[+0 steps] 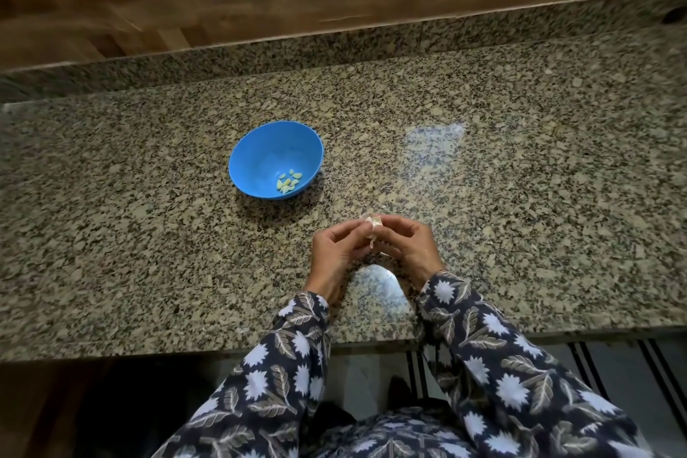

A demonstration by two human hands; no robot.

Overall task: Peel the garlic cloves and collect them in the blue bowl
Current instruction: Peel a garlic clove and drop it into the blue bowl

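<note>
A polished, speckled granite worktop (483, 197) carries a round, smooth blue plastic bowl (260, 156) with a small heap of pale peeled garlic cloves (288, 181) at its bottom. At 4 o'clock from it, the left hand (340, 247) and right hand (407, 245) meet. Each grip is curled tight, pinching one papery-skinned whitish garlic piece (373, 225) between them.

Both forearms extend forward and converge. Left hand (340, 249) and right hand (407, 245) meet at the fingertips, fingers curled, jointly pinching a garlic clove (373, 222). Wrists stay apart.
</note>
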